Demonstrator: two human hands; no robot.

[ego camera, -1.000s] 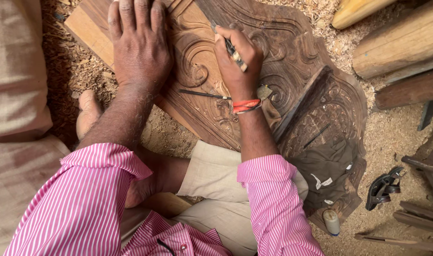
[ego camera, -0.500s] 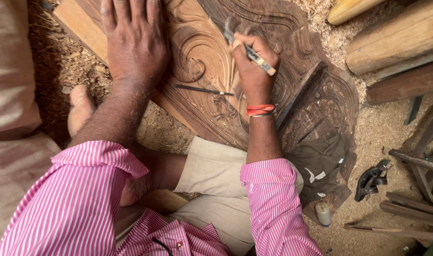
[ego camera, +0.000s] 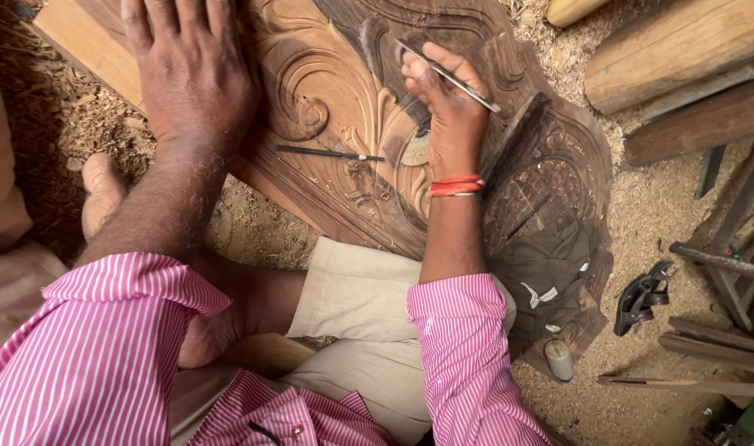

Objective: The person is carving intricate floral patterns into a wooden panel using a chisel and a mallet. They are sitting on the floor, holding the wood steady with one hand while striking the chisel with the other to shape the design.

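Note:
A large carved wooden panel (ego camera: 335, 99) with scroll and leaf relief lies on the sawdust floor. My left hand (ego camera: 191, 78) rests flat on its left part, fingers spread. My right hand (ego camera: 447, 111) grips a thin pencil-like marking tool (ego camera: 451, 77) over the darker carved part at the panel's upper middle; the tool slants down to the right. An orange band (ego camera: 453, 185) circles my right wrist. A slim black chisel (ego camera: 327, 154) lies loose on the panel between my hands.
Wood shavings (ego camera: 63, 124) cover the floor. Thick timber beams (ego camera: 682, 49) lie at the upper right. A dark sandal (ego camera: 641, 297), wooden slats (ego camera: 715, 347) and a small pale cylinder (ego camera: 558, 359) sit at the lower right. My bare foot (ego camera: 103, 186) rests left.
My right hand has turned the marking tool from pointing up-left to slanting down-right and shifted slightly right on the carving. My left hand stays pressed on the panel.

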